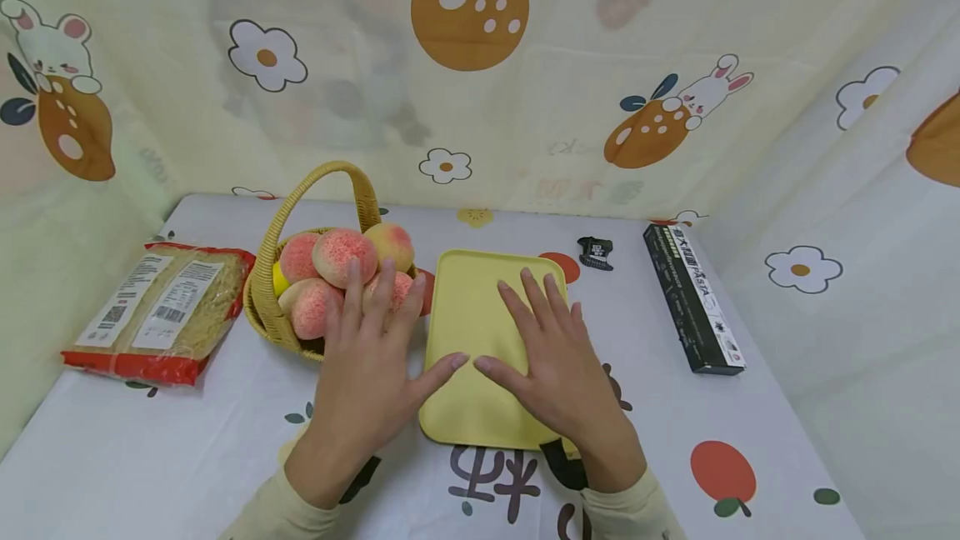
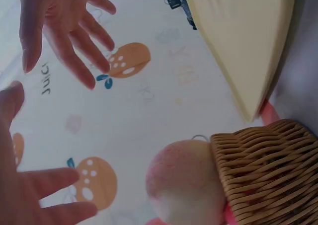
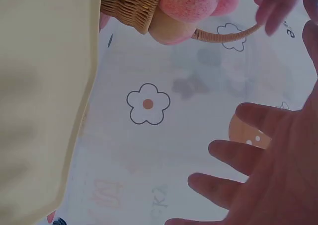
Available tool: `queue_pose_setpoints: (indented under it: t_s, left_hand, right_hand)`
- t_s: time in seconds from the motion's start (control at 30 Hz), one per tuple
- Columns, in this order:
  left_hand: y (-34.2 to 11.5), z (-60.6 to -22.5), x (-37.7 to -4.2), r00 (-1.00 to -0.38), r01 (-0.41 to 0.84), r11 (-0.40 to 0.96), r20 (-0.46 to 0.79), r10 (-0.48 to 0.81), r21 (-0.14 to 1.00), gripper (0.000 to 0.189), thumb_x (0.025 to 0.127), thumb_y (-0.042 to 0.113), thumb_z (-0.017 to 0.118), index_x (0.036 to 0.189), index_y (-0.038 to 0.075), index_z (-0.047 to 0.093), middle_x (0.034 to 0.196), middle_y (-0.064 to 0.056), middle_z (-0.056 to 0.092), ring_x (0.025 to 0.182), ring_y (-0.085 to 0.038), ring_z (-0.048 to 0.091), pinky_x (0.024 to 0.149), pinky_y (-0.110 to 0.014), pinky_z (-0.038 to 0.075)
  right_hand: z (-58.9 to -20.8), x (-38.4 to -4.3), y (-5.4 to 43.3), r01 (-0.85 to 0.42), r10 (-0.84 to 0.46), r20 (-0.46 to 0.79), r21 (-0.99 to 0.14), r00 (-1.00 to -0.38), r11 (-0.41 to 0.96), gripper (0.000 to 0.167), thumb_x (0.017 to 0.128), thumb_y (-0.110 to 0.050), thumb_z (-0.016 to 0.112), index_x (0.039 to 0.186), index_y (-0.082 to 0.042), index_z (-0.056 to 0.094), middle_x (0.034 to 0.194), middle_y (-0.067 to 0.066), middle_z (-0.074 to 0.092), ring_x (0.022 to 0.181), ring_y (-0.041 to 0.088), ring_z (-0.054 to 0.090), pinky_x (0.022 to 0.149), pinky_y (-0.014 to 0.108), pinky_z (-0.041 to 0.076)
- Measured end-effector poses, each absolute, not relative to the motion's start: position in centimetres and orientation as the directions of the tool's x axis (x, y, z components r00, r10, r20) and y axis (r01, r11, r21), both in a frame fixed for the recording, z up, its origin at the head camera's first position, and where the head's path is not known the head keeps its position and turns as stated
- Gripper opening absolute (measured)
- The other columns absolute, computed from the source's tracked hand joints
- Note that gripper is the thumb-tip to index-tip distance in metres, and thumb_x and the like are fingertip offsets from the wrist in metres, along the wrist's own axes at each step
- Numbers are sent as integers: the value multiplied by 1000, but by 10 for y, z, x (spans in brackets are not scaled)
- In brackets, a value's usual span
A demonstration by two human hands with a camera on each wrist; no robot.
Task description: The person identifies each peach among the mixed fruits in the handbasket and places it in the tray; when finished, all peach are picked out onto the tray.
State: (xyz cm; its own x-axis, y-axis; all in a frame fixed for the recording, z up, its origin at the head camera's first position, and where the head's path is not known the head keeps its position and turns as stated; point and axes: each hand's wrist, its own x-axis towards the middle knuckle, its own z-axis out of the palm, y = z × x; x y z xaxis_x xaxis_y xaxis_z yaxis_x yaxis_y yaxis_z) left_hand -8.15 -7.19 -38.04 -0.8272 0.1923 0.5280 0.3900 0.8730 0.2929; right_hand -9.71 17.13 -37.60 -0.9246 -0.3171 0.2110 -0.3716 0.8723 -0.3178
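Note:
Both hands hover with fingers spread and hold nothing. In the head view my left hand (image 1: 371,373) is over the front right of a wicker basket (image 1: 264,311) and partly covers it. Several pink and cream peaches (image 1: 343,257) fill the basket, with a bit of something yellow at its left side. My right hand (image 1: 558,357) is above the right half of a pale yellow tray (image 1: 468,307). Nothing lies on the visible part of the tray. The left wrist view shows a peach (image 2: 184,183) at the basket's rim, apart from the fingers.
At the left lies a clear bag with red ends (image 1: 161,307), bearing white labels. A long black box (image 1: 690,298) with a white printed side lies at the right. Behind the tray's right corner is a small black packet (image 1: 595,252). A printed cloth hangs behind the table.

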Motion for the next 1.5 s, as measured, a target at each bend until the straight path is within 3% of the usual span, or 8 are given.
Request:
queue_pose_setpoints:
  t_s: [0.13,0.27,0.43,0.8,1.0,1.1,1.23,1.5]
  left_hand:
    - [-75,-371,-78,-641,499,830,751,161,248,61,87,44,80,131,2,70,143,-22,66,139,-45,57,114,-63,48]
    - [-81,-362,-68,-588,481,836,804,86,262,41,91,36,75,113,2,78,111,-15,80,102,-34,76,87,-49,65]
    - [-96,-357,-54,-594,458,833,804,28,310,33,97,34,64,94,5,80,87,-8,79,74,-23,75,59,-41,64]
    - [-153,-374,-44,-702,123,774,606,-375,621,31,96,14,73,67,2,68,56,-8,61,52,-3,43,51,-8,37]
    - [-187,-390,-57,-755,-267,593,218,-619,759,49,106,49,58,101,3,74,82,-18,74,56,-5,54,44,-19,39]
    - [-200,-400,-69,-779,-374,554,72,-622,743,56,106,52,54,131,4,68,120,-21,75,84,-25,71,59,-29,53]
    - [-208,-411,-81,-820,-393,546,-12,-573,740,65,105,47,58,156,7,51,154,-22,56,127,-44,62,85,-50,60]
    - [-211,-423,-93,-876,-365,242,-243,-418,899,76,108,48,52,171,18,21,175,-16,28,142,-46,53,67,-28,66]
  right_hand:
    - [-373,-92,174,-432,-291,396,-335,-871,837,69,95,-54,69,150,-14,59,153,11,61,141,34,57,115,62,48]
    - [-371,-88,177,-516,-263,592,-310,-762,798,42,100,-44,67,114,-5,76,107,10,80,101,28,75,86,49,64]
    - [-374,-86,180,-548,-251,669,-277,-700,790,26,99,-30,71,89,-7,76,79,5,74,73,16,67,62,33,59]
    - [-391,-77,189,-425,-208,544,-309,-813,851,16,95,-19,77,82,-11,75,68,-4,61,62,6,48,54,21,45]
    - [-403,-75,198,-386,-191,510,-310,-839,869,16,95,-22,78,83,-12,75,70,-5,62,63,5,48,56,21,46]
    - [-404,-75,201,-387,-186,525,-303,-830,871,15,94,-21,79,84,-11,76,71,-4,64,63,7,50,56,22,47]
    - [-404,-77,203,-390,-183,539,-300,-823,871,15,94,-21,79,85,-10,76,71,-3,65,63,9,52,56,23,49]
    - [-403,-77,205,-382,-171,543,-302,-822,874,15,94,-22,79,85,-11,76,71,-4,64,63,7,52,56,23,49]
